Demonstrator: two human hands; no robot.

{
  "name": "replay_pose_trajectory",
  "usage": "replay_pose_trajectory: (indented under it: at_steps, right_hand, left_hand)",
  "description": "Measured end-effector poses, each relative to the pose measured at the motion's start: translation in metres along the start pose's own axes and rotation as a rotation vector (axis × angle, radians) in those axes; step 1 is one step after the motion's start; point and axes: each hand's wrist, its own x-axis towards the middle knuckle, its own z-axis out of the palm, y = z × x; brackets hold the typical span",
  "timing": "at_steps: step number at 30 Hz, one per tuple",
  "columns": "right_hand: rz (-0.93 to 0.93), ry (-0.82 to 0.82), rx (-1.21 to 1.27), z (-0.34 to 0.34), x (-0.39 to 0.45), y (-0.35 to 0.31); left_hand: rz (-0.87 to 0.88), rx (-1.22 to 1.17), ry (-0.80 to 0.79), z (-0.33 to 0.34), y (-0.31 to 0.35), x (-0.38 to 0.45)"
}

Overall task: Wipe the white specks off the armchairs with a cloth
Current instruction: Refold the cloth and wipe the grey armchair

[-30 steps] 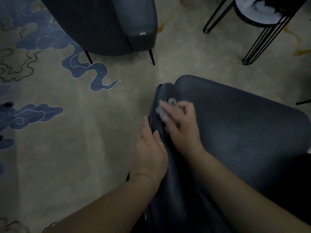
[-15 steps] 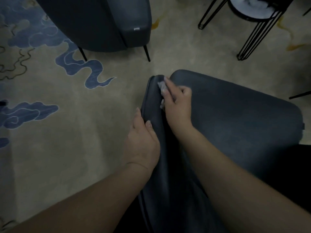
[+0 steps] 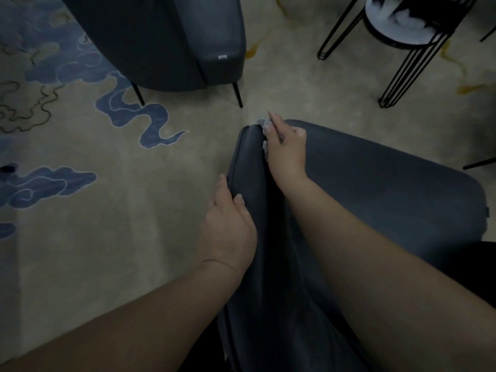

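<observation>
Two hands on the near armchair (image 3: pixel 375 200). Since a second ago my right hand has slid the cloth forward to the arm's front tip; left barely moved. Left hand (image 3: pixel 228 224) rests on the arm's outer edge, fingers fairly straight, thumb on top, holding nothing. Right hand (image 3: pixel 285 151) pinches the pale cloth (image 3: pixel 264 124) against the tip, index extended, other fingers curled. Second armchair (image 3: pixel 171 41) stands on the carpet (image 3: pixel 80 237) beyond.
</observation>
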Motion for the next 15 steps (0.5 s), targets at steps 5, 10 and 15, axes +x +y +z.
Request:
replay_pose_trajectory:
  at_steps: [5,10,15]
  right_hand:
    - [0.183,0.015,-0.022,-0.016,-0.021,0.008]
    - [0.037,-0.004,-0.002,-0.046,-0.117,0.013]
    - [-0.064,-0.077,-0.067,-0.044,-0.112,0.01]
  left_hand:
    - [0.023,0.0,0.007,0.0,-0.001,0.0]
    - [0.021,-0.019,-0.005,0.0,-0.001,-0.001]
    - [0.019,-0.03,-0.008,0.002,-0.002,0.002]
